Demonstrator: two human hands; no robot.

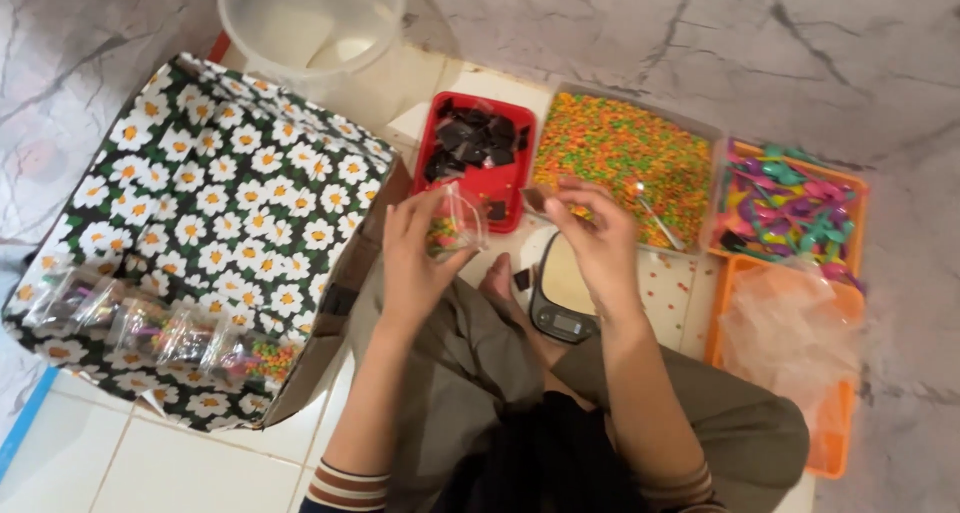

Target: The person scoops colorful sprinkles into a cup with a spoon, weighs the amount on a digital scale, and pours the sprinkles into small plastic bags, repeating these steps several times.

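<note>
My left hand (412,258) holds a small clear plastic bag (455,223) with colourful sprinkles at its bottom. My right hand (598,241) pinches a dark chocolate piece (535,199) just right of the bag's mouth. Behind the hands sits a red tray (505,205) of dark chocolate pieces and a clear tray of multicoloured sprinkles (620,153) with a spoon (655,216) in it. A small kitchen scale (560,308) lies under my right wrist.
A box covered in daisy-print fabric (215,193) stands at left, with a row of filled clear bags (160,333) on its near edge. An orange tray of colourful plastic spoons (785,208), another of clear bags (790,338), and a white bucket (305,23) lie around.
</note>
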